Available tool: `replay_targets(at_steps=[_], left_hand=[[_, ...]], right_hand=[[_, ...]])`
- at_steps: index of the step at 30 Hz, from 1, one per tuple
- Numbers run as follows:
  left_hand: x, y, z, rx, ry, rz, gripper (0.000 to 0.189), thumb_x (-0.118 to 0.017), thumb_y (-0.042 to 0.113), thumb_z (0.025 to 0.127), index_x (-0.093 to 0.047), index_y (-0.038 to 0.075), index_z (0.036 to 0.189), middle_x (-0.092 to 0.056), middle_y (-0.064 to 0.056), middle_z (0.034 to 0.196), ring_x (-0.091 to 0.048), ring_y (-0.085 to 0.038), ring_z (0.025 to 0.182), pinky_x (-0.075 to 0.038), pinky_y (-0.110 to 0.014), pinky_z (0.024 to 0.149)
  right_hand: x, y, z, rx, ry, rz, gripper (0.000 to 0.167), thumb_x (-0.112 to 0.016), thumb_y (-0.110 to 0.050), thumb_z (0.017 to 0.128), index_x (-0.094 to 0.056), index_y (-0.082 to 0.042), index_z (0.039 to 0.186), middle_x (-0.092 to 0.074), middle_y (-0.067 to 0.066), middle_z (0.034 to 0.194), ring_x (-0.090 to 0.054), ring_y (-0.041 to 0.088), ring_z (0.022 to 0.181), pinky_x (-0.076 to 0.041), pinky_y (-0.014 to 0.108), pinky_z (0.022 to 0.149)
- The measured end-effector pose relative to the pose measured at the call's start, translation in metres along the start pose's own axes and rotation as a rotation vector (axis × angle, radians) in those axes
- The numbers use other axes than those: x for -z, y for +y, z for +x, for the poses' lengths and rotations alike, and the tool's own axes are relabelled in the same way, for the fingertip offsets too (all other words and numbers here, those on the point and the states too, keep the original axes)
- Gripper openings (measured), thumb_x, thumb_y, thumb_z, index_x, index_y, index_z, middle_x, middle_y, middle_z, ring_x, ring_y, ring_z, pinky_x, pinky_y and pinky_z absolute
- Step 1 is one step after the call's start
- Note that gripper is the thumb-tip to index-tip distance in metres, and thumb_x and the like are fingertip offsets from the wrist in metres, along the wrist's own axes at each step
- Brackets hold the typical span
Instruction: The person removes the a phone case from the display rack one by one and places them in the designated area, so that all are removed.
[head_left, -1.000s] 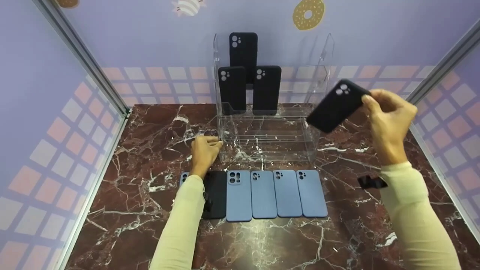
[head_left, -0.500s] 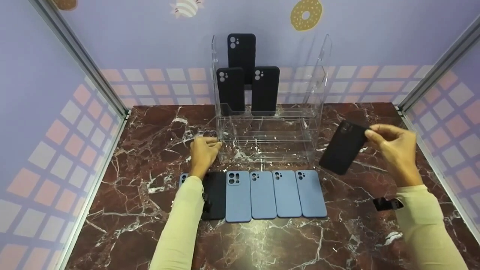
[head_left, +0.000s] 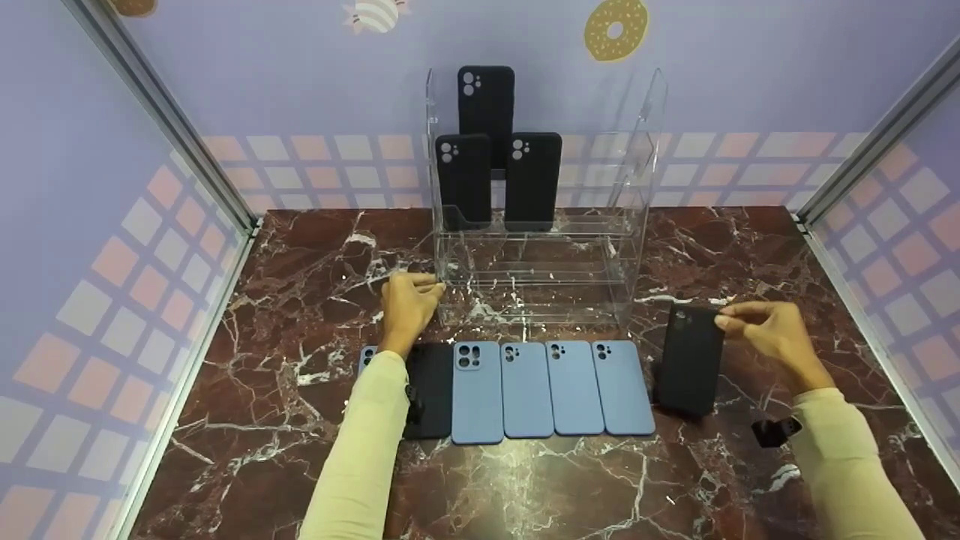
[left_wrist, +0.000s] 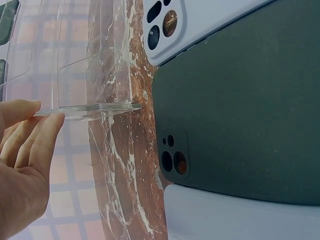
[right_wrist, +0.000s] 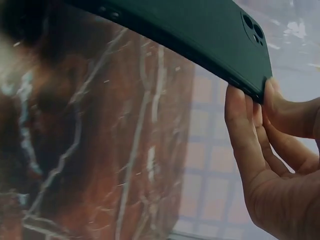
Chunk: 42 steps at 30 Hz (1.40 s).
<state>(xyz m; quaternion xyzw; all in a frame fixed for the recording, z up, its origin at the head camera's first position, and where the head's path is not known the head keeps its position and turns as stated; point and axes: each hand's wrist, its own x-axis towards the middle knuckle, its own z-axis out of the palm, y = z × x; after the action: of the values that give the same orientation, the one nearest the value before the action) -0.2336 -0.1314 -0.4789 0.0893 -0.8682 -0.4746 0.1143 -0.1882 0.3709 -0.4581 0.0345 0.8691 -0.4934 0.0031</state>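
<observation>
My right hand [head_left: 769,334] pinches a black phone case [head_left: 690,360] by its upper right corner, thumb on one face and fingers on the other. In the right wrist view this case [right_wrist: 200,35] slants over the marble surface, camera holes near the thumb. My left hand [head_left: 409,307] grips the left side edge of a clear acrylic rack [head_left: 525,281], and the left wrist view has thumb and fingers on either side of the clear panel [left_wrist: 95,108]. Three black phone cases [head_left: 534,184] stand in the rack, one on the upper tier and two below.
Before the rack lies a row of phone cases: several blue ones [head_left: 478,397] and one black case [head_left: 431,390], partly under the left forearm. The dark red marble tabletop [head_left: 300,480] meets patterned walls [head_left: 315,90] at the back and sides.
My right hand has come down with the black phone case, from beside the rack to right of the blue row, turning it more upright. The left hand stays on the rack.
</observation>
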Motion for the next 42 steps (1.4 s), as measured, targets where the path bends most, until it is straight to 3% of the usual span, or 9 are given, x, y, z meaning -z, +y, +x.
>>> replay_targets(at_steps=[5, 9, 15, 27, 42], left_hand=[[0.0, 0.001, 0.0, 0.01, -0.004, -0.005, 0.022, -0.08, 0.01, 0.087, -0.078, 0.0, 0.106, -0.076, -0.015, 0.099, -0.076, -0.024, 0.09, -0.061, -0.037, 0.081], [0.0, 0.0, 0.0, 0.014, 0.003, -0.007, 0.021, -0.08, 0.009, 0.086, -0.079, 0.0, 0.105, -0.077, -0.015, 0.098, -0.076, -0.024, 0.089, -0.061, -0.037, 0.08], [0.0, 0.0, 0.0, 0.007, 0.01, -0.01, 0.02, -0.08, 0.009, 0.086, -0.079, 0.0, 0.103, -0.077, -0.014, 0.096, -0.076, -0.024, 0.089, -0.061, -0.037, 0.081], [-0.001, -0.001, 0.0, 0.004, 0.002, 0.017, 0.021, -0.08, 0.012, 0.086, -0.079, 0.001, 0.104, -0.077, -0.014, 0.097, -0.076, -0.024, 0.089, -0.061, -0.038, 0.083], [-0.001, -0.001, 0.0, 0.008, 0.008, 0.013, 0.022, -0.08, 0.011, 0.087, -0.079, 0.0, 0.105, -0.077, -0.014, 0.097, -0.076, -0.024, 0.089, -0.061, -0.037, 0.081]], right_hand=[[-0.003, 0.015, 0.002, -0.05, -0.108, 0.036, 0.039, -0.072, -0.007, 0.094, -0.06, 0.023, 0.115, -0.075, 0.013, 0.083, -0.074, 0.016, 0.069, -0.062, 0.03, 0.064], [-0.008, 0.022, 0.005, -0.087, -0.167, 0.085, 0.037, -0.07, -0.003, 0.095, -0.058, 0.025, 0.116, -0.073, 0.01, 0.086, -0.074, 0.016, 0.071, -0.063, 0.036, 0.072], [-0.017, 0.025, 0.008, -0.08, -0.214, 0.04, 0.036, -0.07, -0.002, 0.094, -0.06, 0.025, 0.114, -0.073, 0.014, 0.09, -0.073, 0.015, 0.07, -0.063, 0.036, 0.071], [-0.036, 0.03, 0.012, -0.165, -0.193, 0.056, 0.035, -0.072, -0.006, 0.093, -0.062, 0.021, 0.113, -0.071, 0.007, 0.086, -0.071, 0.016, 0.072, -0.063, 0.033, 0.07], [-0.047, 0.031, 0.014, -0.161, -0.183, -0.043, 0.03, -0.071, -0.01, 0.094, -0.068, 0.015, 0.108, -0.07, 0.016, 0.1, -0.071, 0.016, 0.082, -0.063, 0.034, 0.073]])
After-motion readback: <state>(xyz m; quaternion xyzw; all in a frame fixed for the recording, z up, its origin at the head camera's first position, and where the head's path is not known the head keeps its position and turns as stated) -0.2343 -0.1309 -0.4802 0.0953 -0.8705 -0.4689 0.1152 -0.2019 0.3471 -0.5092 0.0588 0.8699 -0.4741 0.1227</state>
